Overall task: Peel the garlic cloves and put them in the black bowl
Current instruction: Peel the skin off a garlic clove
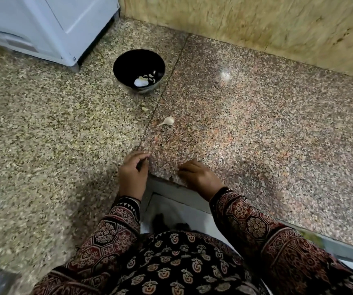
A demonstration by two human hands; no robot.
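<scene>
Garlic clove (168, 121), unpeeled and trailing a thin tail of skin, lies alone on the speckled granite counter (256, 124) just above the middle of the frame. It is well apart from both hands and nearer the black bowl (128, 62) at upper centre-left. The clove is likely light and firm under a dry, papery skin that tears easily and can slip between fingertips. A pinch across its plump body, leaving the tail end free to start the peel, looks the soundest hold. A small pale scrap (144, 108), skin or a bit of clove, it is unclear which, sits between clove and bowl. Inside the bowl, low against the right of its wall, rest several pale peeled cloves (151, 77) and a brighter white patch (140, 82) that blur makes hard to name. At lower centre, the person's left hand (133, 173) sits at the counter's edge with thumb and fingers curled toward one another; whether they pinch anything cannot be told. The right hand (198, 176), near it, rests with bent fingers tipped onto the stone, nothing showing in its grasp. A white appliance (43, 24) fills the upper left, and a yellowish wall panel (256, 24) runs along the upper right.
</scene>
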